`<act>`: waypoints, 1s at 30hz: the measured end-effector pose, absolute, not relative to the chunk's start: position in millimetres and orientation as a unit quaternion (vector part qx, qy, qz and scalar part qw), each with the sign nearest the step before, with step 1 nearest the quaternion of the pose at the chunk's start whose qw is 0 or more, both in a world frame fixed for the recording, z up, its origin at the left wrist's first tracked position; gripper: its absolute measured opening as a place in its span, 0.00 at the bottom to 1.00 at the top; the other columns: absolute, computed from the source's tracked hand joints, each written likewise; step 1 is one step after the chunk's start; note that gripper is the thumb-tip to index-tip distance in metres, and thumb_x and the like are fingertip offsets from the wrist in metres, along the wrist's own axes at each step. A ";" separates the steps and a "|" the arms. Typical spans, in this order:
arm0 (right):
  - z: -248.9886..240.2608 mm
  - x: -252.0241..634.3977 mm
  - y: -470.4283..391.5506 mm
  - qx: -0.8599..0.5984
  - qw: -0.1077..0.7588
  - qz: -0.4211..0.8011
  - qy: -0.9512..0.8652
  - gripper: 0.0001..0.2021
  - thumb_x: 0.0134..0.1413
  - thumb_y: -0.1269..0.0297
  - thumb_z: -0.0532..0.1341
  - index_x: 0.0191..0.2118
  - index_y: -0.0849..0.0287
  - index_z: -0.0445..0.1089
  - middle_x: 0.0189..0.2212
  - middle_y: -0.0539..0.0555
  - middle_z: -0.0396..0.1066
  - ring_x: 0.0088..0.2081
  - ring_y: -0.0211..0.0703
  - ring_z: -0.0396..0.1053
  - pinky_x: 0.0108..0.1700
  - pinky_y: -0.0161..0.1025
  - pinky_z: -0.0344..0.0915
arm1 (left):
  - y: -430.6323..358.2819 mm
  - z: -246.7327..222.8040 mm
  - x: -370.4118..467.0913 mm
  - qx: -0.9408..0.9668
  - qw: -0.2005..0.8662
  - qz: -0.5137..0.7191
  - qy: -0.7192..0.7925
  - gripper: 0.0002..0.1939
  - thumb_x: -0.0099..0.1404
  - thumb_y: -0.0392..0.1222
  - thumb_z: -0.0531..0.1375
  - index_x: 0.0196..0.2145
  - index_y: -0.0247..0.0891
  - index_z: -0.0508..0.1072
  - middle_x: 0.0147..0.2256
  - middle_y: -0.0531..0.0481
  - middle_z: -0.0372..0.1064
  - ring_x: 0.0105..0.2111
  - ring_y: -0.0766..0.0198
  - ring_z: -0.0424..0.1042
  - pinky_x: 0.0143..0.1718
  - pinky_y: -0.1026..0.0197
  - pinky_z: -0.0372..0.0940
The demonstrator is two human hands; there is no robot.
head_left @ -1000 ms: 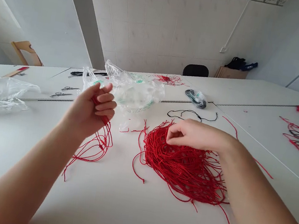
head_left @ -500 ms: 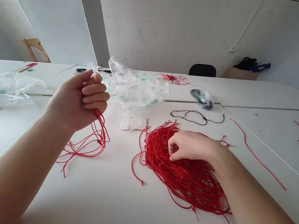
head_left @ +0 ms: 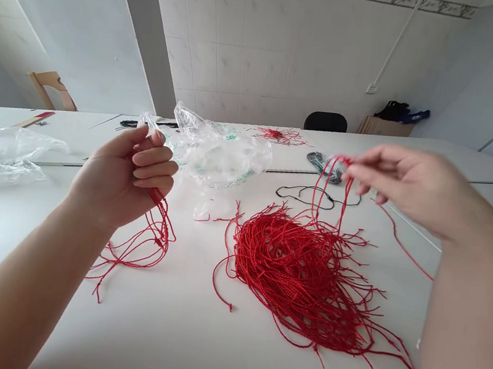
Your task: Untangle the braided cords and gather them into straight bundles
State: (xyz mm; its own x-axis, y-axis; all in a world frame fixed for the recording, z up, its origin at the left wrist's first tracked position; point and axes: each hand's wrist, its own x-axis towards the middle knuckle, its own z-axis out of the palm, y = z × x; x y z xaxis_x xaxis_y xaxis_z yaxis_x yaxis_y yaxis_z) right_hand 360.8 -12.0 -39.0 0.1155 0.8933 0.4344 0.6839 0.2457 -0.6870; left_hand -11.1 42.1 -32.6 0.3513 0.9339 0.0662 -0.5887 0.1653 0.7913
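My left hand (head_left: pixel 130 175) is closed around several red cords (head_left: pixel 161 221), which hang in loops below the fingers to the white table. Up at the right, my right hand (head_left: pixel 408 182) pinches a red braided cord (head_left: pixel 346 197). Its strands hang down to a big heap of red cords (head_left: pixel 289 272) with many knotted ends. Whether the pinched cord is free of the heap I cannot tell. Behind it lies a looped black cord (head_left: pixel 305 195), partly hidden by the raised strands.
Clear plastic bags (head_left: pixel 227 153) lie behind the heap, another plastic bag (head_left: pixel 3 155) at the left. A bagged dark bundle (head_left: pixel 327 166) and a small red cord pile (head_left: pixel 277 134) are farther back. One loose red cord (head_left: pixel 405 244) stretches beside my right arm. A black chair (head_left: pixel 326 122) stands beyond the table.
My right hand has risen from the heap and moved right, drawing a red cord up with it. My left hand keeps its hold. The view has tilted up slightly.
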 end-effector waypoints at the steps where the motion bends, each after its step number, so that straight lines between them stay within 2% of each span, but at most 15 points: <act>1: -37.0 361.3 -13.4 -0.570 0.518 0.095 -0.631 0.13 0.56 0.51 0.67 0.37 0.55 0.73 0.30 0.55 0.73 0.30 0.42 0.69 0.29 0.40 0.61 | 41.1 -33.1 -9.4 0.379 0.734 0.516 0.227 0.17 0.76 0.35 0.46 0.30 0.37 0.67 0.17 0.58 0.54 0.16 0.73 0.55 0.13 0.73 0.57; 2: -35.8 360.6 -14.3 -0.547 0.553 0.090 -0.622 0.12 0.58 0.52 0.66 0.38 0.55 0.72 0.30 0.55 0.73 0.30 0.41 0.69 0.29 0.39 0.61 | 40.3 -33.9 -7.6 0.376 0.739 0.511 0.227 0.17 0.76 0.35 0.46 0.30 0.37 0.67 0.17 0.58 0.54 0.16 0.73 0.55 0.13 0.72 0.57; 3: -35.4 359.2 -14.9 -0.545 0.539 0.102 -0.634 0.12 0.58 0.51 0.65 0.39 0.54 0.72 0.30 0.54 0.73 0.29 0.41 0.68 0.29 0.39 0.62 | 39.7 -34.9 -5.8 0.371 0.744 0.506 0.228 0.17 0.76 0.35 0.46 0.30 0.37 0.67 0.17 0.58 0.54 0.16 0.73 0.55 0.13 0.72 0.57; 6: -35.8 353.3 -16.7 -0.584 0.383 0.145 -0.701 0.12 0.57 0.51 0.66 0.35 0.54 0.74 0.28 0.51 0.73 0.27 0.39 0.66 0.29 0.39 0.62 | 39.3 -38.7 -0.5 0.359 0.756 0.495 0.233 0.18 0.76 0.36 0.46 0.30 0.36 0.68 0.18 0.57 0.54 0.16 0.72 0.56 0.13 0.72 0.56; 7: -35.8 350.8 -17.4 -0.584 0.382 0.135 -0.703 0.11 0.57 0.52 0.67 0.34 0.54 0.74 0.28 0.51 0.73 0.27 0.39 0.66 0.29 0.39 0.62 | 39.5 -40.2 1.3 0.358 0.757 0.493 0.237 0.18 0.76 0.36 0.46 0.30 0.36 0.68 0.17 0.57 0.53 0.15 0.72 0.55 0.13 0.72 0.56; 10: -34.5 341.3 -19.3 -0.514 0.544 0.090 -0.657 0.08 0.60 0.55 0.65 0.37 0.53 0.73 0.29 0.51 0.72 0.29 0.40 0.67 0.30 0.39 0.64 | 40.1 -47.7 7.6 0.370 0.755 0.477 0.256 0.19 0.76 0.37 0.47 0.28 0.34 0.70 0.18 0.57 0.52 0.15 0.73 0.54 0.13 0.72 0.54; 11: -33.9 337.7 -19.6 -0.500 0.556 0.094 -0.657 0.08 0.61 0.55 0.65 0.38 0.53 0.73 0.30 0.51 0.72 0.29 0.39 0.68 0.30 0.38 0.64 | 40.1 -51.8 10.3 0.382 0.752 0.467 0.265 0.19 0.75 0.37 0.48 0.29 0.34 0.72 0.18 0.57 0.53 0.15 0.73 0.54 0.13 0.72 0.54; 13: -33.0 330.4 -19.1 -0.510 0.520 0.107 -0.677 0.07 0.60 0.57 0.66 0.36 0.54 0.74 0.29 0.51 0.72 0.30 0.38 0.67 0.30 0.37 0.63 | 39.2 -63.0 16.5 0.425 0.739 0.436 0.288 0.17 0.74 0.39 0.52 0.31 0.33 0.76 0.21 0.54 0.60 0.17 0.73 0.58 0.15 0.72 0.57; 15: -32.2 323.5 -17.5 -0.505 0.526 0.122 -0.673 0.06 0.59 0.59 0.66 0.35 0.56 0.74 0.28 0.50 0.72 0.30 0.37 0.68 0.32 0.37 0.64 | 36.6 -77.5 23.9 0.500 0.709 0.387 0.313 0.17 0.74 0.43 0.54 0.36 0.33 0.80 0.29 0.47 0.71 0.23 0.70 0.66 0.20 0.72 0.62; 17: -31.1 317.4 -15.7 -0.450 0.613 0.146 -0.632 0.05 0.59 0.61 0.66 0.36 0.56 0.73 0.28 0.49 0.71 0.30 0.37 0.69 0.34 0.36 0.67 | 32.7 -93.3 31.7 0.598 0.660 0.317 0.327 0.20 0.75 0.49 0.53 0.44 0.36 0.82 0.45 0.39 0.76 0.37 0.63 0.74 0.31 0.67 0.70; 19: -29.4 312.7 -14.9 -0.400 0.674 0.184 -0.594 0.04 0.59 0.62 0.65 0.36 0.55 0.71 0.29 0.49 0.72 0.31 0.36 0.70 0.34 0.35 0.68 | 28.2 -108.2 39.0 0.697 0.590 0.256 0.317 0.22 0.77 0.52 0.50 0.52 0.41 0.79 0.57 0.41 0.72 0.53 0.55 0.71 0.48 0.58 0.71; 22: -27.5 308.2 -15.8 -0.381 0.693 0.247 -0.559 0.03 0.61 0.62 0.63 0.36 0.54 0.71 0.34 0.49 0.75 0.31 0.34 0.71 0.32 0.33 0.66 | 22.7 -127.3 47.6 0.831 0.443 0.192 0.275 0.23 0.78 0.52 0.46 0.65 0.48 0.67 0.67 0.51 0.59 0.68 0.55 0.55 0.68 0.49 0.53; 25: -26.5 306.0 -16.7 -0.350 0.678 0.333 -0.555 0.04 0.62 0.60 0.63 0.38 0.53 0.72 0.42 0.50 0.78 0.31 0.32 0.70 0.33 0.33 0.66 | 20.0 -143.4 53.5 0.915 0.313 0.124 0.222 0.26 0.79 0.49 0.44 0.71 0.49 0.55 0.72 0.55 0.46 0.72 0.57 0.43 0.72 0.48 0.39; 27: -24.5 307.8 -15.5 -0.343 0.666 0.371 -0.548 0.05 0.63 0.60 0.63 0.37 0.53 0.71 0.46 0.50 0.78 0.31 0.32 0.69 0.31 0.33 0.64 | 19.3 -152.4 56.1 0.939 0.267 0.084 0.199 0.26 0.79 0.48 0.43 0.72 0.49 0.52 0.72 0.54 0.44 0.72 0.56 0.42 0.72 0.47 0.39; 30: -18.2 325.1 -10.9 -0.377 0.689 0.366 -0.499 0.09 0.65 0.62 0.59 0.32 0.54 0.68 0.51 0.50 0.77 0.30 0.32 0.68 0.26 0.34 0.56 | 18.2 -160.1 58.4 0.952 0.226 0.067 0.197 0.26 0.79 0.48 0.44 0.72 0.49 0.53 0.71 0.52 0.49 0.71 0.56 0.45 0.71 0.47 0.45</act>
State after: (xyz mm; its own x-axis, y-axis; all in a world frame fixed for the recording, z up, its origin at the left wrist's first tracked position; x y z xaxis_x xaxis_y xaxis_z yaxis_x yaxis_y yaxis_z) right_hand 325.1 -10.9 -18.2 0.2337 0.8812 0.4110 -0.1282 0.4470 -0.8853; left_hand 58.4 18.2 -160.1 0.9136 0.4047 0.0394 0.3438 -0.8206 0.4566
